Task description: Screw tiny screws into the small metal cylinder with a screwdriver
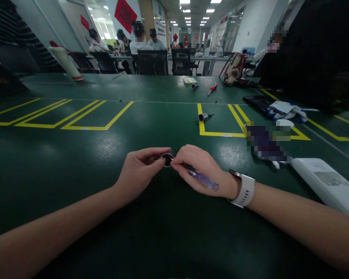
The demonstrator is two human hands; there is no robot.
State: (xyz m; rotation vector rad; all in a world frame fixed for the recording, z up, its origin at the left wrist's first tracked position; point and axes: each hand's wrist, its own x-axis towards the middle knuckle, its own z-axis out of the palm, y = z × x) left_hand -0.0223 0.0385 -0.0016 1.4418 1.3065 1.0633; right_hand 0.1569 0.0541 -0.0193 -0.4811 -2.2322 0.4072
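Observation:
My left hand (142,168) is closed around a small round metal part (168,159), a cup-like piece with a dark hollow facing me. Fingers cover most of its outside. In my right hand (202,168) is a screwdriver (205,180) with a clear purple handle, pinched near the front of its shaft. The handle slants down to the right, below the palm. Its tip end is at the mouth of the metal part; whether it touches anything inside is hidden by my fingertips. Both hands are just above the green table, almost touching each other.
Farther off on the green table (104,151) lie a similar metal cup with a thin shaft (203,116), another metal piece (194,86) and a red-handled screwdriver (213,88). To the right are a phone (264,143), white-and-blue gloves (287,110) and a white box-like device (325,182).

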